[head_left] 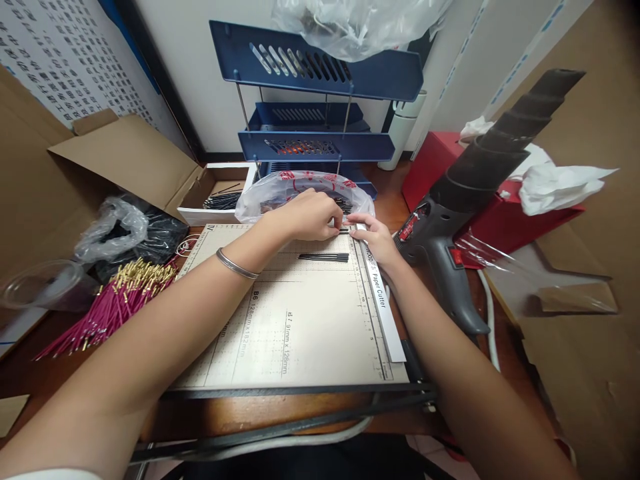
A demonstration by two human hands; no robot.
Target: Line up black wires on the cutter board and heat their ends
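Observation:
At the far right corner of the paper cutter board point(320, 320), my left hand point(315, 215) has its fingers pinched by some short black rods point(343, 231). My right hand point(373, 237) is closed at the other end of these rods, thumb and forefinger near each other, beside the white cutter rail point(383, 307). Just what each pinch holds is too small to tell. A neat row of black rods point(324, 257) lies on the board below my left hand. Behind my hands sits a clear plastic bag point(260, 197) with red print and dark pieces inside.
Magenta wires with gold tips point(107, 307) lie at the left, by an open cardboard box point(135, 157). A white box point(213, 215) holds black rods. A blue rack point(320, 147) stands behind. At the right are a grey heat gun point(450, 227) and a red box point(430, 167).

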